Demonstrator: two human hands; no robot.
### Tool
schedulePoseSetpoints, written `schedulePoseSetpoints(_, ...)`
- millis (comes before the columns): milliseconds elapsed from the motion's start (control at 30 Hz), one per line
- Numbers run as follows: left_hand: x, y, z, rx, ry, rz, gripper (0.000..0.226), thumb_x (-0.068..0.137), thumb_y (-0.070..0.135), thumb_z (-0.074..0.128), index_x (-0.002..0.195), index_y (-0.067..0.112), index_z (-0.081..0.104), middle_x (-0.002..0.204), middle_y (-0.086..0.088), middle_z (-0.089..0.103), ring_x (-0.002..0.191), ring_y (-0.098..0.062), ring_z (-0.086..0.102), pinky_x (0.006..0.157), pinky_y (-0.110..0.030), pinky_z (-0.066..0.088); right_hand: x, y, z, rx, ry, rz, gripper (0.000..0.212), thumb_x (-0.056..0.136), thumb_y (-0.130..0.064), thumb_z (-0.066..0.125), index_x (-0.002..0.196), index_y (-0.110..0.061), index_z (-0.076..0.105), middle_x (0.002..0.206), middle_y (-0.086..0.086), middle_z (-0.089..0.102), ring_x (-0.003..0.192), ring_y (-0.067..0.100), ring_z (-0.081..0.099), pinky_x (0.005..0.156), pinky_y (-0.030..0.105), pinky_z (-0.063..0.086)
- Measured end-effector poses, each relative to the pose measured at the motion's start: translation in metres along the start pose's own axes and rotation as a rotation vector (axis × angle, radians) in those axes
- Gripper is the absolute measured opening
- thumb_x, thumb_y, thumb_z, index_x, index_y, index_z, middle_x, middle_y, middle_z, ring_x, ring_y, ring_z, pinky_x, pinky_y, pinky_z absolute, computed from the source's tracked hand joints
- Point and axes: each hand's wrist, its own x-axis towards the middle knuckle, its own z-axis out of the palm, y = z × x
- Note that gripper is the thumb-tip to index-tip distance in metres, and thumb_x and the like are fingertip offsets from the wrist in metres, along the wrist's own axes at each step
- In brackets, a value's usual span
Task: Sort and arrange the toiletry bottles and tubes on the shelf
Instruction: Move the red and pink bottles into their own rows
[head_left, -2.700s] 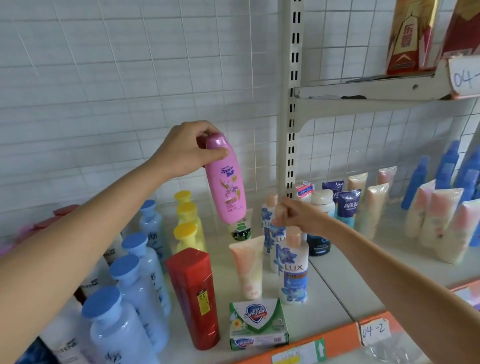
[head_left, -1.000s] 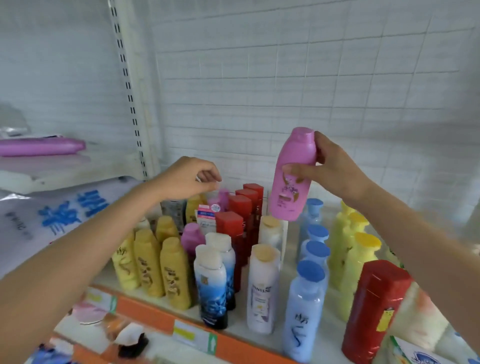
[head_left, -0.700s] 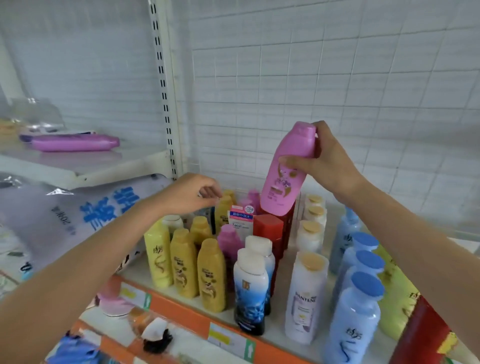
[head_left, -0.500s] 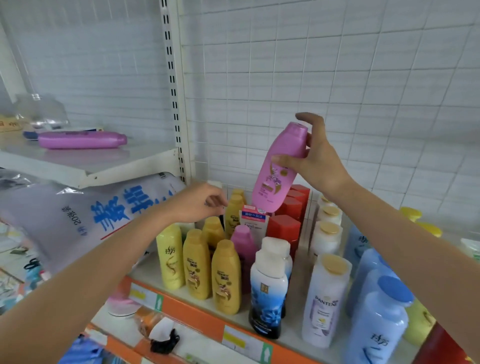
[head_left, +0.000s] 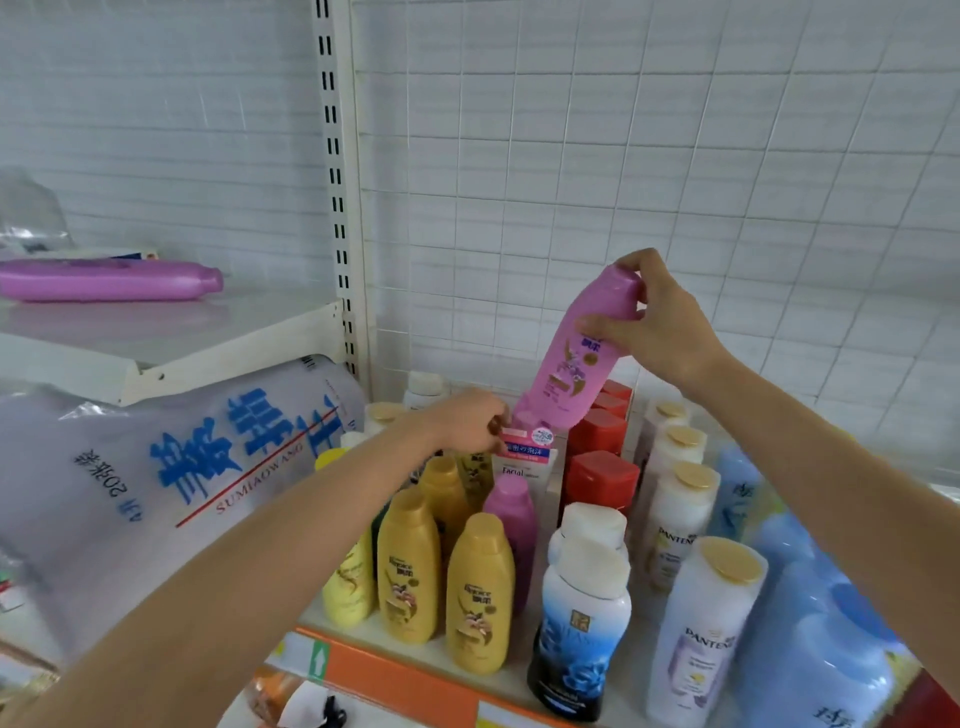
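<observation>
Head view: pink bottle (head_left: 581, 353) in right hand (head_left: 655, 323) above shelf (head_left: 395, 675).

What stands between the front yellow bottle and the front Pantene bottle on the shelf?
In the head view, one white and dark blue bottle stands between the front yellow bottle and the front Pantene bottle.

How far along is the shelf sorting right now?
Done: yellow bottles, red-capped bottles and gold-capped white bottles stand grouped in rows. In hand: right hand holds a tilted pink bottle; left hand pinches a white facial-foam tube. Left: placing both.
</observation>
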Motion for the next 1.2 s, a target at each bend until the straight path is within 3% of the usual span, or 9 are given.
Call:
schedulePoseSetpoints(67,0.010,0.001,0.008,0.096,0.005,0.020,0.019,0.086,0.016,0.060,0.069,0.017,0.054,0.066,0.007,0.052,0.063,-0.010,0.050,0.069,-0.024,0.039,0.002,0.000,-0.010,0.001,0.034,0.011,0.052,0.076,-0.017,0.074,0.116,-0.016,0.040,0.092,-0.005,0.051,0.088,0.021,0.055,0.080,0.040,0.054)
schedulePoseSetpoints(133,0.014,0.002,0.009,0.136,0.068,0.043,0.021,0.088,0.015,0.057,0.067,0.018,0.051,0.061,0.008,0.048,0.060,-0.008,0.048,0.067,-0.023,0.039,0.002,0.001,-0.018,0.017,0.044,0.024,0.051,0.075,-0.017,0.075,0.111,-0.020,0.040,0.087,-0.010,0.051,0.087,0.021,0.057,0.079,0.042,0.056)
schedulePoseSetpoints(267,0.005,-0.006,-0.025,0.116,0.264,0.036,0.018,0.089,0.024,0.057,0.084,0.007,0.063,0.068,0.004,0.054,0.068,-0.015,0.052,0.055,-0.021,0.032,0.002,0.000,-0.022,0.060,0.023,0.044,0.050,0.073,-0.014,0.076,0.107,-0.022,0.040,0.098,0.003,0.055,0.089,0.023,0.060,0.072,0.039,0.058)
schedulePoseSetpoints(367,-0.013,-0.017,-0.066,-0.017,0.463,-0.011,0.017,0.089,0.018,0.056,0.087,0.003,0.064,0.079,-0.008,0.063,0.066,-0.023,0.061,0.059,-0.031,0.048,0.003,-0.004,-0.015,0.079,-0.015,0.045,0.049,0.073,-0.013,0.076,0.105,-0.019,0.040,0.093,0.000,0.053,0.084,0.023,0.060,0.068,0.036,0.059)
schedulePoseSetpoints(433,-0.028,-0.025,-0.088,-0.147,0.600,-0.043,0.013,0.090,0.016,0.056,0.088,0.005,0.064,0.086,-0.009,0.065,0.063,-0.021,0.067,0.059,-0.036,0.057,0.005,-0.005,-0.004,0.021,-0.086,0.048,0.050,0.073,-0.015,0.077,0.105,-0.019,0.039,0.088,-0.003,0.051,0.080,0.022,0.059,0.069,0.037,0.058)
schedulePoseSetpoints(633,-0.059,-0.044,-0.113,-0.372,0.929,-0.092,0.014,0.089,0.009,0.057,0.095,-0.002,0.062,0.094,-0.009,0.061,0.078,-0.025,0.066,0.054,-0.034,0.059,0.004,0.010,0.057,-0.284,-0.485,0.051,0.054,0.073,-0.025,0.077,0.113,-0.014,0.042,0.092,0.001,0.053,0.077,0.015,0.051,0.065,0.028,0.047)
schedulePoseSetpoints(733,-0.069,-0.055,-0.111,-0.362,0.969,-0.093,0.013,0.089,0.010,0.057,0.096,0.000,0.063,0.097,-0.012,0.063,0.083,-0.027,0.066,0.064,-0.041,0.060,0.005,0.021,0.081,-0.415,-0.624,0.058,0.046,0.075,-0.026,0.074,0.107,-0.014,0.044,0.082,-0.006,0.046,0.071,0.010,0.045,0.055,0.021,0.035)
schedulePoseSetpoints(900,-0.076,-0.061,-0.109,-0.404,0.935,-0.105,0.013,0.089,0.008,0.057,0.097,-0.001,0.062,0.097,-0.013,0.062,0.079,-0.025,0.067,0.049,-0.030,0.057,0.008,0.038,0.099,-0.537,-0.756,0.079,0.038,0.075,-0.028,0.073,0.095,-0.017,0.043,0.088,-0.004,0.045,0.081,0.017,0.045,0.055,0.022,0.030)
schedulePoseSetpoints(1200,-0.077,-0.048,-0.109,-0.420,0.884,-0.062,0.005,0.089,0.009,0.058,0.086,0.006,0.058,0.093,-0.008,0.060,0.067,-0.020,0.063,0.048,-0.021,0.055,0.004,0.056,0.108,-0.501,-0.832,0.157,0.032,0.076,-0.025,0.074,0.084,-0.023,0.043,0.078,-0.004,0.047,0.062,0.013,0.057,0.049,0.018,0.042)
